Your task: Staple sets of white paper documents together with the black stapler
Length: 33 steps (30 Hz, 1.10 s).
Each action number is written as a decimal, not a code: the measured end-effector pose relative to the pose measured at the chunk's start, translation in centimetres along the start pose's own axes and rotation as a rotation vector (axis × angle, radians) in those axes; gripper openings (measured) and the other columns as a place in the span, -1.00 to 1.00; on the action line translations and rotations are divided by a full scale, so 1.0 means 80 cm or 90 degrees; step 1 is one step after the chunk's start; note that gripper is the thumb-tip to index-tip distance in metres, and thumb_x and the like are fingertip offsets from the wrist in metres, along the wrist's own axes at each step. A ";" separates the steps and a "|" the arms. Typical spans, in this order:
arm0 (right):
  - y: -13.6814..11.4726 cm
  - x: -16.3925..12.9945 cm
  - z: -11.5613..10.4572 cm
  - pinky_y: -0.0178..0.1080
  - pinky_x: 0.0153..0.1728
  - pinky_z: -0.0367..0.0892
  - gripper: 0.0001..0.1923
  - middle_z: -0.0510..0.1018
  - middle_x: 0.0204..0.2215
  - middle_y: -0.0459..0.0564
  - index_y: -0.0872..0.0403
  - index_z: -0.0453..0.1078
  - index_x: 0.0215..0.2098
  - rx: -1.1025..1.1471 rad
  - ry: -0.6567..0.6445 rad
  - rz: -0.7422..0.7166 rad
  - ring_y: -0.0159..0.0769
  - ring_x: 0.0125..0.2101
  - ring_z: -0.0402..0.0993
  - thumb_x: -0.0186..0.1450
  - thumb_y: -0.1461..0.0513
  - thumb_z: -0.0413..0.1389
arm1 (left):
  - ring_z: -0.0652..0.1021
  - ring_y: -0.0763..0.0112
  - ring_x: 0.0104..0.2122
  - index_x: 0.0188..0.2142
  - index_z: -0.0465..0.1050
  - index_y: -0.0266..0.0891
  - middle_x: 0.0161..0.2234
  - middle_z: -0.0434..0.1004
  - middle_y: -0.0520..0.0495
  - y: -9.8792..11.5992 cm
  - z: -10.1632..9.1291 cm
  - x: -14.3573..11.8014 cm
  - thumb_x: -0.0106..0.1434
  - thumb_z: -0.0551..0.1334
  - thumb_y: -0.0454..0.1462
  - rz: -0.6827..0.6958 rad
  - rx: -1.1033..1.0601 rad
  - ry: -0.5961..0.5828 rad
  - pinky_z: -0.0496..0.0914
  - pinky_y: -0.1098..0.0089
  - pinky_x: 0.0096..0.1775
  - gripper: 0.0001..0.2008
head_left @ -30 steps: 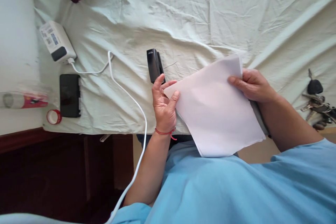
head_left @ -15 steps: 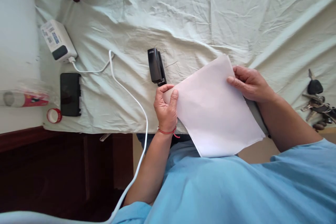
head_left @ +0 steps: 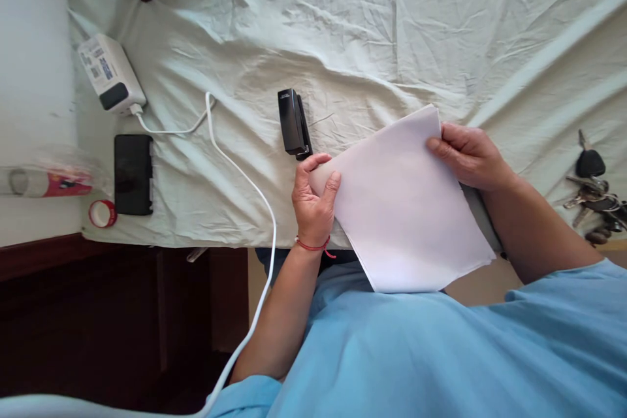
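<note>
Sheets [head_left: 392, 202] gripped near two corners by left hand [head_left: 313, 202] and right hand [head_left: 467, 155], seemingly for alignment (stapler [head_left: 292, 121] just beyond left fingers [head_left: 316, 160]).

"Bright or dim?"
"Softly bright across the cloth [head_left: 343, 46], palest on the paper [head_left: 396, 209], murky in the wood cabinet [head_left: 83, 320]."
"Sharp?"
"Mostly, though stretched by the wide lens toward the edges."

left hand [head_left: 313, 209]: curled, gripping | right hand [head_left: 473, 157]: gripping, thumb [head_left: 438, 146] uppermost
</note>
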State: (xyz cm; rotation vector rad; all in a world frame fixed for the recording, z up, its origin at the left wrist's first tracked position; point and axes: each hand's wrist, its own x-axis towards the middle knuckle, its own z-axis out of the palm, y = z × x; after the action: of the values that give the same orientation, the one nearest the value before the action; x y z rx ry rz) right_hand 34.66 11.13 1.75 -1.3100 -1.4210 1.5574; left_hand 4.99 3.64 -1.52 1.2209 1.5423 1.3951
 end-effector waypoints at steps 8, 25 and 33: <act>0.006 0.003 -0.001 -0.23 -0.51 0.31 -0.49 0.53 -0.44 -0.06 -0.02 0.63 -0.24 -0.042 0.032 -0.022 -0.28 -0.46 0.38 0.36 -0.26 0.37 | 0.70 0.17 0.10 0.25 0.60 -0.02 0.09 0.68 -0.11 -0.004 0.001 -0.001 0.39 0.50 0.12 -0.030 -0.038 -0.021 0.54 0.14 0.26 -0.45; 0.009 -0.005 0.000 -0.19 -0.30 0.30 -0.57 0.60 -0.30 -0.02 0.01 0.65 -0.15 0.023 0.099 -0.039 -0.27 -0.34 0.39 0.42 -0.17 0.39 | 0.70 0.32 -0.10 0.03 0.41 -0.03 -0.10 0.65 0.00 0.014 0.022 -0.008 0.31 0.56 0.14 -0.173 -0.229 0.023 0.59 0.32 0.04 -0.45; 0.000 -0.003 0.003 -0.19 -0.50 0.24 -0.46 0.41 -0.43 -0.05 -0.06 0.53 -0.26 -0.067 0.068 -0.024 -0.26 -0.46 0.27 0.37 -0.31 0.33 | 0.61 0.32 -0.04 0.05 0.34 -0.03 -0.02 0.51 -0.01 0.001 0.023 -0.012 0.42 0.44 0.18 -0.138 -0.129 0.093 0.53 0.31 0.11 -0.49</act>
State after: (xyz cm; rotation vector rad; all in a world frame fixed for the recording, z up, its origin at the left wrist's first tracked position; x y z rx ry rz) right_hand 34.49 10.86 1.80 -1.3986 -1.4685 1.3843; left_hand 6.99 3.26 -1.83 0.8212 1.5376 1.4795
